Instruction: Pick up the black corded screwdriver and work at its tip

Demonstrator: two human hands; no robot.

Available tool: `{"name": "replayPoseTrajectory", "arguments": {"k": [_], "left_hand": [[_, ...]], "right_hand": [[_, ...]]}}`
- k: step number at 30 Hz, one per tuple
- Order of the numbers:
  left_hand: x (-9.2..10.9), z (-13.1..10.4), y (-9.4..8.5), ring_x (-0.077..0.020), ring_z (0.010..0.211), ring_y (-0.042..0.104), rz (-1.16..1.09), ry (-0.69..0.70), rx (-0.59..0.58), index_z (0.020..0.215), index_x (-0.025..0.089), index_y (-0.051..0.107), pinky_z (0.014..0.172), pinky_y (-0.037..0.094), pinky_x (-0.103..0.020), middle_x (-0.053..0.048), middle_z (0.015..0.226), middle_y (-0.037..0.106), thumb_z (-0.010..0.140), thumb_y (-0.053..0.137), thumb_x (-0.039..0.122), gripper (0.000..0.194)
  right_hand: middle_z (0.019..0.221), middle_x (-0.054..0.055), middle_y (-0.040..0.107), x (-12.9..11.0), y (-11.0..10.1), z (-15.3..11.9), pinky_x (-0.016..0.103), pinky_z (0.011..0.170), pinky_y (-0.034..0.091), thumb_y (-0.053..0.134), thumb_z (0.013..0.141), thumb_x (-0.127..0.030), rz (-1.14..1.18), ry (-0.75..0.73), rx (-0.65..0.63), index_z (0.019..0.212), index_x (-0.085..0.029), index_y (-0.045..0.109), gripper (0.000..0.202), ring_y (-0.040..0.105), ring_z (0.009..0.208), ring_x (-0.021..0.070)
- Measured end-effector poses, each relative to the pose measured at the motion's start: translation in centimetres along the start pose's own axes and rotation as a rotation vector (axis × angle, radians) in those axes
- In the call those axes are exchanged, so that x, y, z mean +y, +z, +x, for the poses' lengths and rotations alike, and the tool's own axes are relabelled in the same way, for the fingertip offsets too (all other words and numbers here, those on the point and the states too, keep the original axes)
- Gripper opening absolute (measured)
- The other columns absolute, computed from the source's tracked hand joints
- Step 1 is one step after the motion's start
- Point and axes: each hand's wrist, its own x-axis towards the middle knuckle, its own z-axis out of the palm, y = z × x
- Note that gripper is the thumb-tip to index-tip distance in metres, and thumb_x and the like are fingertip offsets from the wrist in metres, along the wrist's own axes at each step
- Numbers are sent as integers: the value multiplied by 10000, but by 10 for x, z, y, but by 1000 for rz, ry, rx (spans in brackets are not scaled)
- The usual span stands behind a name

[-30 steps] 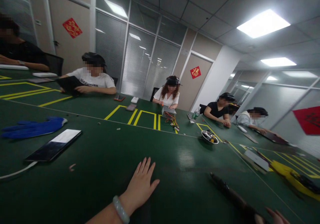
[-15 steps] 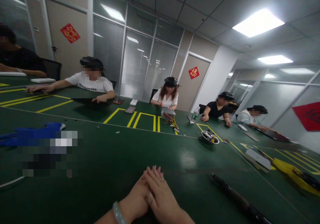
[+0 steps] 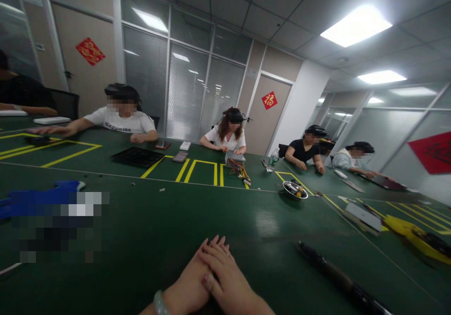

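Observation:
My left hand [image 3: 190, 281] rests on the green table [image 3: 148, 258], a pale bangle [image 3: 161, 303] around its wrist. Over it lies my right hand [image 3: 228, 277], with a ring on one finger. The fingers of both hands are stretched out and hold no object; part of the left hand is hidden beneath the right. Nearest on the right is a long black tool [image 3: 340, 280] with a narrow tip, its kind unclear. Left of my hands is a blue item [image 3: 38, 197], partly blurred out.
Across the table several people sit with various items. A metal bowl [image 3: 295, 190] of small things stands beyond my hands, near a plastic bottle [image 3: 273, 160]. A metal box with coloured wires [image 3: 235, 158], a black panel [image 3: 137, 156] and a yellow item [image 3: 408, 235] lie about.
The view has turned slightly right. Across at the left, a person has let go of the black panel, which now lies flat. My hands stay stacked.

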Motion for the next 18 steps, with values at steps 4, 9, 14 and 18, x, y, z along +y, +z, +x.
{"name": "replayPoseTrajectory", "arguments": {"k": [4, 9, 14, 18], "left_hand": [[4, -1, -11, -296, 1448, 172, 26, -38, -83, 1506, 328, 237, 1171, 130, -540, -21, 1580, 170, 925, 465, 264, 627], [14, -5, -35, -231, 1450, 186, -23, -14, -16, 1512, 337, 190, 1186, 150, -477, 1, 1572, 215, 989, 385, 412, 564], [14, -8, -39, -241, 1453, 170, -75, -45, -19, 1501, 332, 243, 1185, 155, -500, -5, 1577, 194, 979, 334, 553, 573], [13, -8, -39, -243, 1453, 166, -92, -54, -33, 1500, 339, 241, 1183, 157, -515, 4, 1577, 189, 980, 317, 563, 572]], "right_hand": [[1529, 10, 340, 1, 0, -2, 468, 1180, 179, 429, 953, -496, 9, -11, -13, 1456, -331, 356, 535, 272, 1418, 228], [1540, 8, 315, 35, -15, -13, 445, 1179, 196, 437, 947, -441, -99, 138, 155, 1481, -313, 305, 564, 250, 1428, 212], [1546, 138, 272, 124, -78, -85, 487, 1149, 238, 296, 918, -572, -372, 667, 639, 1461, -118, 351, 710, 203, 1438, 294], [1478, 308, 296, 192, -128, -208, 613, 1074, 256, 268, 824, -705, -612, 1072, 831, 1380, -12, 450, 907, 240, 1387, 453]]}}
